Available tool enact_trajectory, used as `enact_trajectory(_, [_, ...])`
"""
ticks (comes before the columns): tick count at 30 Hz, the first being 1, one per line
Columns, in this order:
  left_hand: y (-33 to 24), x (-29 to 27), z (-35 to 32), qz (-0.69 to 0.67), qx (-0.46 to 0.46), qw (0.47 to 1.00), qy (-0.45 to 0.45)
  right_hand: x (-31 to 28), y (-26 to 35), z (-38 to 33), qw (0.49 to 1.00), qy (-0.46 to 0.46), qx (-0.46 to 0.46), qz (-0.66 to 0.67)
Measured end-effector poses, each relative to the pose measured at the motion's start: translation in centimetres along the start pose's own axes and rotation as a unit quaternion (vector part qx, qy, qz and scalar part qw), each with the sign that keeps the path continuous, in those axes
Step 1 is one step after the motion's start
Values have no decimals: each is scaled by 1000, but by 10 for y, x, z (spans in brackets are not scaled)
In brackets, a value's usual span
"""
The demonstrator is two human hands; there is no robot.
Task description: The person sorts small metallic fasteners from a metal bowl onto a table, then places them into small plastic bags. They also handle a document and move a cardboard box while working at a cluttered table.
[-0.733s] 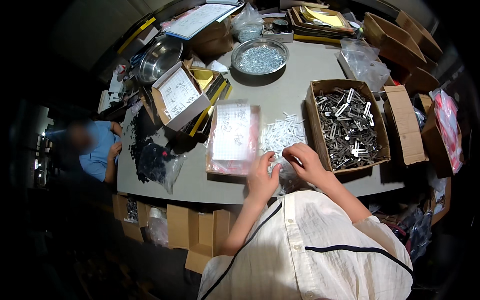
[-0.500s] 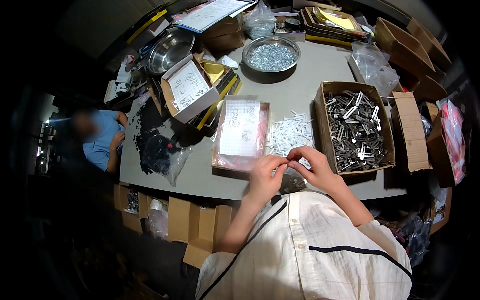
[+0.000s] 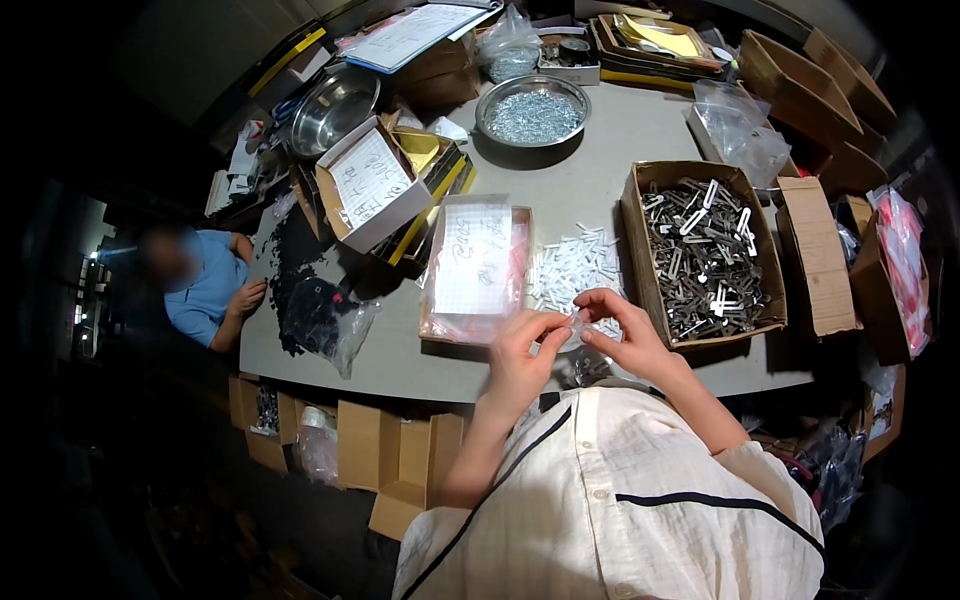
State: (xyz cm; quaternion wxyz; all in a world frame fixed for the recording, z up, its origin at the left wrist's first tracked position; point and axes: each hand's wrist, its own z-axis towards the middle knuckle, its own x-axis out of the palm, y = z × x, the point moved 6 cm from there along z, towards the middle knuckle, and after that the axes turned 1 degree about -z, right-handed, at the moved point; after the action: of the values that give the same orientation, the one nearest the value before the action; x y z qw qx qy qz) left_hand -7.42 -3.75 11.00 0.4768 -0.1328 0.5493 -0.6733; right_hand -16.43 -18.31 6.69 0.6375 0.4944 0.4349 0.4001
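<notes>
My left hand [image 3: 524, 350] and my right hand [image 3: 630, 335] meet over the table's near edge, fingertips pinched close together. Between them is a small clear plastic bag [image 3: 576, 327], gripped from both sides; its contents, if any, are too small to make out. Just beyond my fingers lies a loose pile of short white plastic tubes [image 3: 578, 262]. Below my hands, at the table edge, a few small shiny pieces [image 3: 588, 370] are partly hidden. To the right of the pile stands an open cardboard box [image 3: 640, 260] full of flat slotted metal clips [image 3: 705, 255].
Left of the pile sits a shallow box under a paper sheet [image 3: 475, 260]. Farther back is a steel bowl [image 3: 486, 125] of small shiny metal parts. Black pieces and a plastic bag [image 3: 335, 320] lie at left, near a person in blue [image 3: 210, 290]. Open cartons [image 3: 370, 440] stand below the edge.
My fingertips have drawn slightly apart, and clear plastic now shows between them. The seated person's hand at left has shifted down toward the table.
</notes>
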Motion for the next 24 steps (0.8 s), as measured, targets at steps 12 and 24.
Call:
enact_trajectory(12, [1, 11, -13, 160, 67, 983, 62, 3, 42, -4, 935, 111, -183, -283])
enact_trajectory(24, [59, 17, -30, 171, -46, 983, 47, -2, -35, 14, 950, -7, 32, -310])
